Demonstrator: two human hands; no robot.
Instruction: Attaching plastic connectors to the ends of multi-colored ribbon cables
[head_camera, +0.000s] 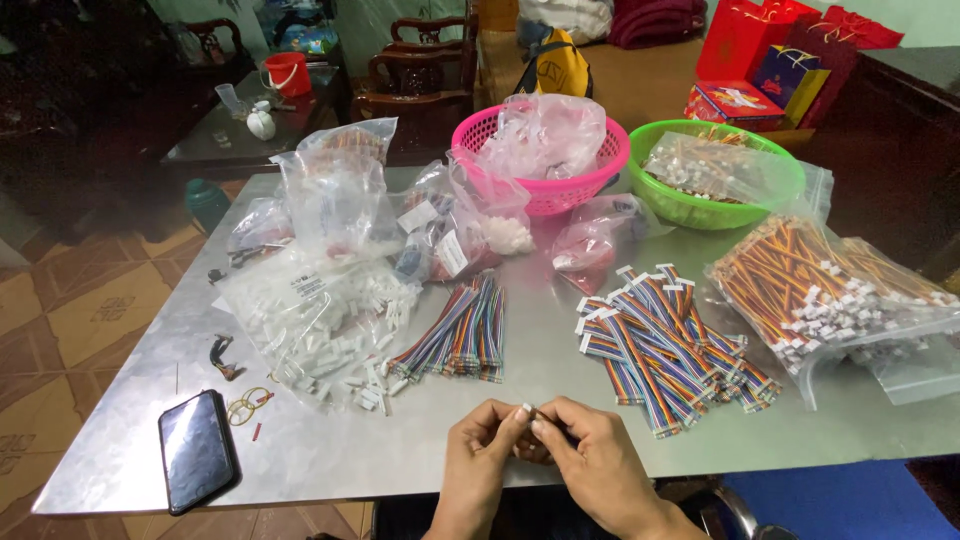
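Note:
My left hand (482, 445) and my right hand (590, 455) meet at the table's near edge, fingertips pinched together on a small white connector (527, 409). Whatever else they hold is hidden by the fingers. Just beyond them lies a bundle of rainbow ribbon cables (462, 335). A bigger heap of rainbow cables with white plugs (665, 340) is to the right. Loose white connectors (370, 385) spill from a clear bag (310, 320) to the left.
On the grey metal table (330, 450): a black phone (195, 450), rubber bands (247, 405), a pink basket (545, 155), a green basket (715, 170), several clear bags of parts, and a bag of striped cables (830, 290). Wooden chairs and red gift bags stand behind.

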